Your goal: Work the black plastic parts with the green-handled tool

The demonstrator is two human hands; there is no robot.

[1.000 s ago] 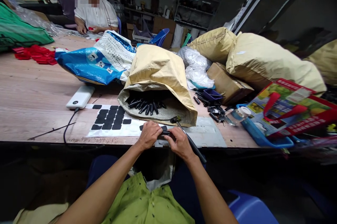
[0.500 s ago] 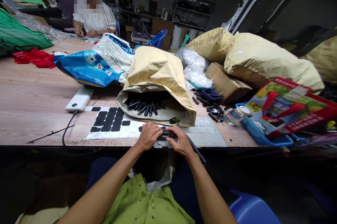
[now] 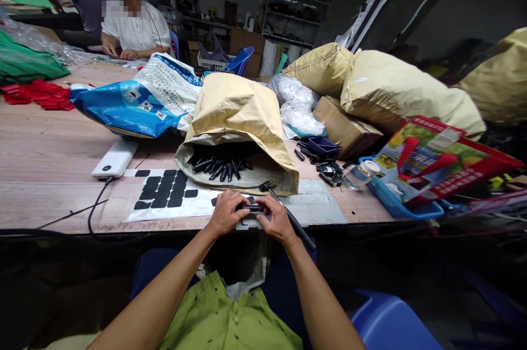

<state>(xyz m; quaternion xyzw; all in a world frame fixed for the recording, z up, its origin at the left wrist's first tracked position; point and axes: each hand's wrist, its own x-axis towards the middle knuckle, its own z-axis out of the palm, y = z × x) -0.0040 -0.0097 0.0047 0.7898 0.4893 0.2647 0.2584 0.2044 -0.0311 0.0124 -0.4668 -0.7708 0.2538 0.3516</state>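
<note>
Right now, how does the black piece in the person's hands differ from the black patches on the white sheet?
Shape: the black piece is slim and elongated; the black patches are flat, roughly square, with rounded corners.
Pose: the piece is held crosswise between the left hand and right hand; the patches lie on the white sheet, mostly grouped in rows.
Shared: both are black.

White power bank [image 3: 115, 159] (black cable [image 3: 95, 207] attached); jar [image 3: 359, 176] near printed bag [image 3: 442, 159].
</note>
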